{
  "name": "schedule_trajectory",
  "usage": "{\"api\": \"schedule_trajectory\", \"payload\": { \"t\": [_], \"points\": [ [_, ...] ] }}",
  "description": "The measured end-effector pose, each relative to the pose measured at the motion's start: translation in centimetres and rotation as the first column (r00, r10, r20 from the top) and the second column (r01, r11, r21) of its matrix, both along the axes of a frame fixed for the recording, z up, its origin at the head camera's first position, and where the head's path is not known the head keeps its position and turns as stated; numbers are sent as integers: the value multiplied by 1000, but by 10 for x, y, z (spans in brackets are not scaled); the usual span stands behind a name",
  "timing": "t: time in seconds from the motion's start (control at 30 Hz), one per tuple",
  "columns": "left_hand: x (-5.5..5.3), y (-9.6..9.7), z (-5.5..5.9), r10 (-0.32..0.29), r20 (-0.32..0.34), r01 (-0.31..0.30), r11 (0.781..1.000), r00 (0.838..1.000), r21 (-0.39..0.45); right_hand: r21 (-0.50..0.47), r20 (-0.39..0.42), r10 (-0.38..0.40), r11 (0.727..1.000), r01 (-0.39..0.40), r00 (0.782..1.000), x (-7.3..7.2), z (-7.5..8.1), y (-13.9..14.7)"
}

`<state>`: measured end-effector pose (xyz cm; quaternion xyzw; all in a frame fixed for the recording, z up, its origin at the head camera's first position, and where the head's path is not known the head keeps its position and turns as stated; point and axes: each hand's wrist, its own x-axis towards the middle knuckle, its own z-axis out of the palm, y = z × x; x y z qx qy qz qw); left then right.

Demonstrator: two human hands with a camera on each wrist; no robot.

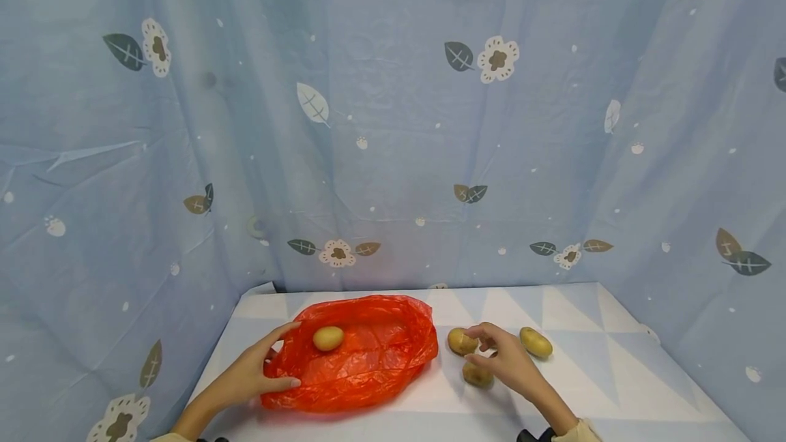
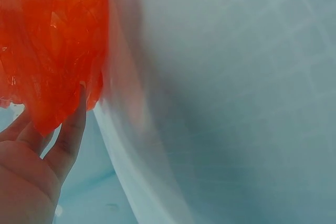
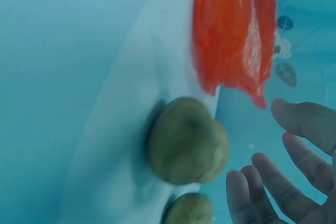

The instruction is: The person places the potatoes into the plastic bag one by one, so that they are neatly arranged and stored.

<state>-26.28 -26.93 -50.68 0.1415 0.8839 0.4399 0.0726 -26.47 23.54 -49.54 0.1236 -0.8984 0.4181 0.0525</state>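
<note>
A red plastic bag (image 1: 350, 398) lies with its mouth spread wide, and one potato (image 1: 328, 338) sits inside toward its left end. My left hand (image 1: 254, 367) holds the bag's left side, thumb at the front and fingers at the back rim. In the left wrist view, that hand's fingers (image 2: 71, 129) lie against the red plastic. My right hand (image 1: 506, 360) hovers over two potatoes to the right of the bag, its fingers loosely bent and apart from each other. The back potato (image 1: 462, 342) and the front potato (image 1: 477, 375) are partly behind the fingers.
Another potato (image 1: 536, 343) lies just right of my right hand. The table (image 1: 645, 387) has a pale cloth with blue triangles. A light blue printed curtain (image 1: 393, 155) hangs behind the table and along its sides.
</note>
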Motion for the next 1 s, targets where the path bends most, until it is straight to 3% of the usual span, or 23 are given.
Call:
{"api": "schedule_trajectory", "payload": {
  "t": [0.47,1.0],
  "points": [
    [-1,1,0,14,9,-14,1000,1000,1,40,17,-28,999,28,999,8,-21,29],
    [-1,0,-1,4,12,-4,1000,1000,-2,41,72,-3,999,0,997,12,-40,30]
  ]
}}
